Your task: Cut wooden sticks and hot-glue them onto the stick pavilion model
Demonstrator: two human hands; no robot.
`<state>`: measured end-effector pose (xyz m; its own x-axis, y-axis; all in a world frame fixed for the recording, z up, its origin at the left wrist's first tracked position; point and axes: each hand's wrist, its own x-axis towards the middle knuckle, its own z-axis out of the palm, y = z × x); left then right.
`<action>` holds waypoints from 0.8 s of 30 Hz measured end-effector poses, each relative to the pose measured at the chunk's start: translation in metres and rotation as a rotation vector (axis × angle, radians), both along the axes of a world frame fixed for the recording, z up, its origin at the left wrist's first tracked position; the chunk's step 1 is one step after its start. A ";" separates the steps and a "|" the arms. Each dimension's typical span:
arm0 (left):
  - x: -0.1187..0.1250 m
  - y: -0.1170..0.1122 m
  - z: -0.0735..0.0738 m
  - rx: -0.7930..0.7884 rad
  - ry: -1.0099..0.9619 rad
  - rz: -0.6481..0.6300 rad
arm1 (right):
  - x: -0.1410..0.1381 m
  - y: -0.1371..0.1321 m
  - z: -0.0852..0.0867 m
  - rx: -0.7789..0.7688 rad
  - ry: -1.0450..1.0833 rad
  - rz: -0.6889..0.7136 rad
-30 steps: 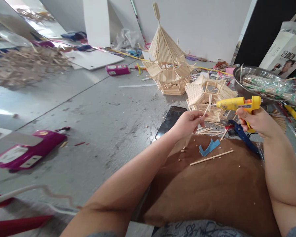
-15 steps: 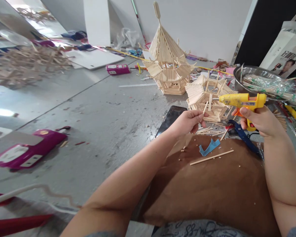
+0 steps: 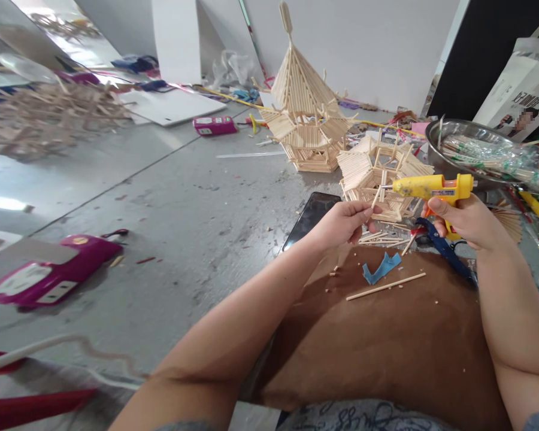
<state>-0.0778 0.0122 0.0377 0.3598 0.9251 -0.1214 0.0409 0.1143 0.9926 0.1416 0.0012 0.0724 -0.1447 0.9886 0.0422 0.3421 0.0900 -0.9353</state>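
Note:
My left hand [image 3: 351, 221] pinches a short wooden stick [image 3: 377, 196], which tilts upward from the fingertips. In my right hand [image 3: 460, 221] is a yellow hot glue gun [image 3: 424, 186], its nozzle pointing left at the stick's upper end; whether they touch I cannot tell. Just behind both hands stands a low stick-built structure [image 3: 363, 164] with a sloping, unfinished-looking roof. Beyond it rises a taller stick pagoda [image 3: 308, 90] with a pointed top. Cut sticks [image 3: 379, 237] lie below my hands, beside blue-handled pliers [image 3: 447, 250].
A brown board [image 3: 386, 341] lies before me, bearing a loose stick [image 3: 386, 287] and a blue scrap [image 3: 381, 268]. A black phone [image 3: 311, 219] rests left of the structure. A metal bowl [image 3: 438, 149] of wrapped sticks stands right. Purple power strips [image 3: 58, 269] lie on the floor.
My right hand has moved the glue gun left and slightly down, bringing its nozzle to the top of the stick. My left hand has hardly moved.

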 end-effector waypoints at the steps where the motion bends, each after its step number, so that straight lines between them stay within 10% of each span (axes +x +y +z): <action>1: 0.000 0.000 0.000 0.001 -0.002 0.000 | 0.000 0.000 0.000 -0.002 -0.016 0.001; 24: 0.014 0.011 -0.017 0.014 -0.103 0.296 | 0.010 0.010 -0.011 0.079 -0.202 -0.046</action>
